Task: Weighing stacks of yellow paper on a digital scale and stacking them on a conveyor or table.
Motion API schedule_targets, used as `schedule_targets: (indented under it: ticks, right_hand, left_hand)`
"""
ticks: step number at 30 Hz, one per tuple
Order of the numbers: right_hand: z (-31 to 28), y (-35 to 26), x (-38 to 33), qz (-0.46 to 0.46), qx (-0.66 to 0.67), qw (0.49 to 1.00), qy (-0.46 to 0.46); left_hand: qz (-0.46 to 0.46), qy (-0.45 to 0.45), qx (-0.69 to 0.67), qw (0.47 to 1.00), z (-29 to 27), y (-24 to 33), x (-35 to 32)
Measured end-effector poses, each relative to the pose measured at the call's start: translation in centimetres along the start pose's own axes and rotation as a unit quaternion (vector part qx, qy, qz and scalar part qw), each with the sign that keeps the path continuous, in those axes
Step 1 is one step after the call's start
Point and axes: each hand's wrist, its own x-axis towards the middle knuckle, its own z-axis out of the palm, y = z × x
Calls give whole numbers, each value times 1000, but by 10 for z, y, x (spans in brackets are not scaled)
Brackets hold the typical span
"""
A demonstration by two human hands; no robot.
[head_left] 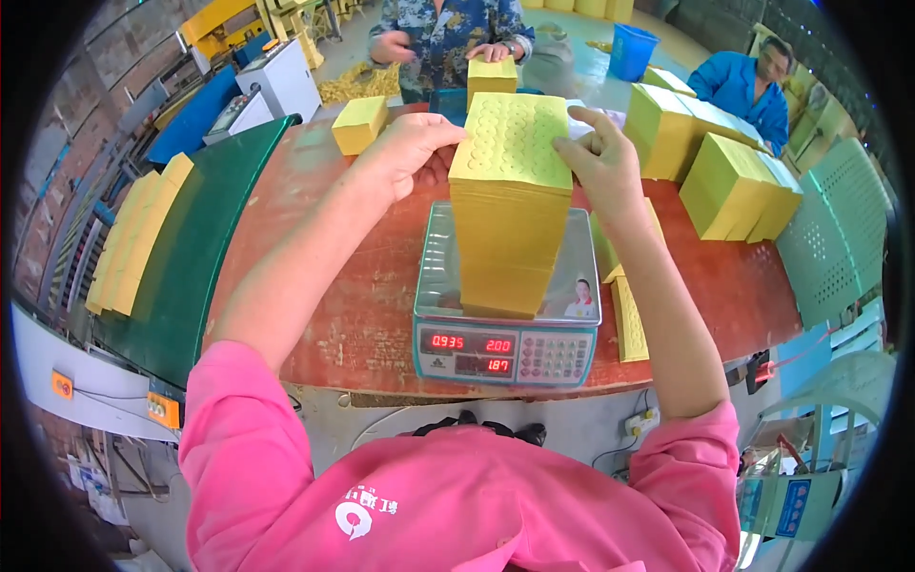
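A tall stack of yellow paper stands upright on a digital scale, its top sheet embossed with rows of round coin-like marks. At the top left edge of the stack, my left hand has its thumb and forefinger pinched on the paper. My right hand is at the opposite top edge, thumb against the paper and the other fingers bent. How many sheets lie between the fingers is hidden. Red digits glow on the scale's front panel, beside a keypad.
The scale sits on a worn red table. Yellow paper blocks stand at the far left and the right; a strip of yellow paper lies beside the scale. Across the table one person handles a yellow block; another sits at right.
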Motion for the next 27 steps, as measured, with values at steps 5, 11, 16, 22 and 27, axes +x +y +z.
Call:
schedule_targets:
  ticks: [5, 11, 16, 22, 27]
  right_hand:
    - [3, 3, -6, -57, -74, 995, 47]
    - [5, -7, -12, -87, -111, 987, 72]
    - [-2, 2, -27, -54, -23, 996, 60]
    - [-6, -21, -136, -63, 81, 991, 86]
    - [42, 12, -185, 39, 203, 952, -227]
  left_hand:
    - [10, 27, 33, 999, 7, -3, -3]
    - [69, 49, -5, 996, 11, -20, 0]
    - [120, 174, -83, 974, 29, -51, -40]
    - [127, 158, -26, 979, 65, -95, -148]
    - [420, 89, 87, 899, 131, -45, -195]
